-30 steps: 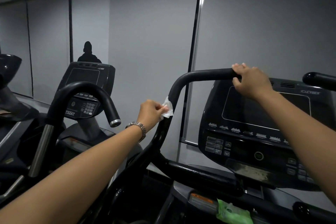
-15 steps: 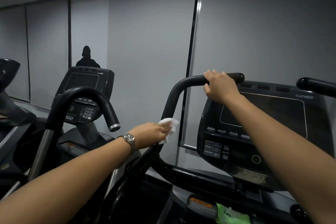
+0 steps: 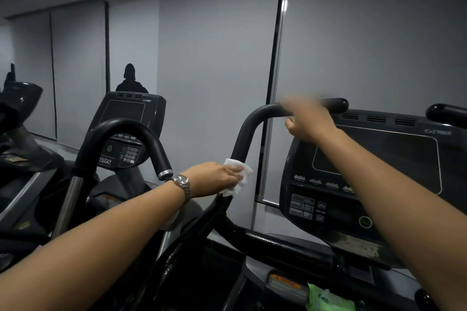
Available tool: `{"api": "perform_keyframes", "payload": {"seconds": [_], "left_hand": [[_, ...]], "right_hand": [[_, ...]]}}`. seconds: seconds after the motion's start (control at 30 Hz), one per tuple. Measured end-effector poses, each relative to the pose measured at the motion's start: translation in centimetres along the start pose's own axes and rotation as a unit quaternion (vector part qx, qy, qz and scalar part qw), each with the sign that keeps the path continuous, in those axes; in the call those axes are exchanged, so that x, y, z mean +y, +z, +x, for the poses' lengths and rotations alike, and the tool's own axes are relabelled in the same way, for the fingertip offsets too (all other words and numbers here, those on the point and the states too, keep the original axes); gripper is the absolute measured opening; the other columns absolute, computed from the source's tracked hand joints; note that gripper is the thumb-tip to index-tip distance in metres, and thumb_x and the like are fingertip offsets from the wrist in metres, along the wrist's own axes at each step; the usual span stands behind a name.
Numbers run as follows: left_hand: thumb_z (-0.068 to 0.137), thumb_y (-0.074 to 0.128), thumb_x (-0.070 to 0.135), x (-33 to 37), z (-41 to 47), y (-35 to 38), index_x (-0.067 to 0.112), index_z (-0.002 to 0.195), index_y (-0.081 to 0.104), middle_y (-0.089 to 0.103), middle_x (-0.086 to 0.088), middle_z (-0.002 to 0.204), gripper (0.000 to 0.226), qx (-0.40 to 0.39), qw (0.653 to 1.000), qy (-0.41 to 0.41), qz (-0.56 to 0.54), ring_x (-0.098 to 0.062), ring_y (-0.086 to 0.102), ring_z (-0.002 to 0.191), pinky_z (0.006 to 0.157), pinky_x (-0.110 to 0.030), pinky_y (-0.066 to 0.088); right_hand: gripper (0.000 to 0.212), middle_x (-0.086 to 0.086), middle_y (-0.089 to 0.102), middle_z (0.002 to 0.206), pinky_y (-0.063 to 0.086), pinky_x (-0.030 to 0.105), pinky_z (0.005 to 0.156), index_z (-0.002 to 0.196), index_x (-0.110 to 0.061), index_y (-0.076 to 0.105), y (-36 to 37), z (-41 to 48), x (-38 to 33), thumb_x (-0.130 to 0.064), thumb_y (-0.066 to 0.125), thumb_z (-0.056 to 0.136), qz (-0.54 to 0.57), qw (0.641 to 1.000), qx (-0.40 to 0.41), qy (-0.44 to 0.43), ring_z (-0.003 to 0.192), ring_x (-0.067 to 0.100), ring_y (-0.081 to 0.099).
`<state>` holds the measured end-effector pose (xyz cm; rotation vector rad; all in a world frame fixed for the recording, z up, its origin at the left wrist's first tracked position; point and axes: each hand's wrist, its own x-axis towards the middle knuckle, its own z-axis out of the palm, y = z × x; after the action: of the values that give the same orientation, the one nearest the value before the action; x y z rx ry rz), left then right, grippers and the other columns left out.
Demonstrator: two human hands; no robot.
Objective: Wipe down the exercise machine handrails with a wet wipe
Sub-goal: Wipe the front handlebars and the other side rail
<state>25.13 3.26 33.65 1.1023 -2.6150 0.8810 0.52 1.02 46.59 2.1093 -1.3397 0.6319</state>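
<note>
A black curved handrail (image 3: 249,129) rises from the lower middle and bends right across the top of the exercise machine's console (image 3: 379,174). My left hand (image 3: 214,179), with a metal watch on the wrist, presses a white wet wipe (image 3: 238,174) against the rail's upright stretch. My right hand (image 3: 310,121) grips the rail's horizontal top, a little left of its rounded end; its fingers look blurred. The lower part of the rail shines wet.
A second black handrail (image 3: 447,112) juts in at the right edge. A green wipe packet (image 3: 328,299) lies on the machine's base at the bottom. To the left stands another machine with an arched handle (image 3: 131,131) and console (image 3: 126,131). Grey wall panels lie behind.
My left hand has slid the wipe down the upright from near the bend. My right hand has shifted left along the top bar, away from its end.
</note>
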Motion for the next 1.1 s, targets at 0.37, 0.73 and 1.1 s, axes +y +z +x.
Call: {"api": "perform_keyframes", "payload": {"seconds": [0.37, 0.73, 1.1], "left_hand": [[0.087, 0.061, 0.009, 2.1, -0.2, 1.1, 0.002, 0.083, 0.065, 0.034, -0.007, 0.151, 0.009, 0.11, 0.981, -0.112, -0.115, -0.029, 0.056, 0.118, 0.081, -0.039, 0.052], [0.075, 0.067, 0.002, 2.2, -0.1, 0.9, 0.003, 0.08, 0.055, 0.048, -0.014, 0.093, 0.012, 0.215, 0.944, -0.201, -0.146, -0.016, 0.037, 0.069, 0.056, -0.026, 0.035], [0.076, 0.076, 0.027, 5.3, -4.9, -3.6, 0.013, 0.087, 0.073, 0.072, -0.002, 0.086, 0.018, 0.049, 0.904, -0.322, -0.276, -0.014, 0.065, 0.081, 0.075, -0.025, 0.05]], "right_hand": [[0.041, 0.009, 0.057, 0.134, 0.057, 0.032, 0.077, 0.134, -0.02, 0.053, 3.8, -2.8, -2.7, -0.021, 0.051, 0.093, 0.168, 0.983, 0.029, -0.061, 0.07, -0.007, 0.06], [0.022, 0.003, 0.075, 0.093, 0.06, 0.036, 0.068, 0.096, -0.009, 0.075, 9.8, -8.7, -7.8, 0.001, 0.072, 0.077, 0.299, 0.929, 0.124, -0.178, 0.077, 0.017, 0.071], [0.014, 0.006, 0.073, 0.099, 0.058, 0.039, 0.059, 0.097, -0.008, 0.072, 12.9, -6.6, -8.0, -0.015, 0.069, 0.085, 0.154, 0.942, 0.184, -0.233, 0.081, 0.028, 0.068]]}}
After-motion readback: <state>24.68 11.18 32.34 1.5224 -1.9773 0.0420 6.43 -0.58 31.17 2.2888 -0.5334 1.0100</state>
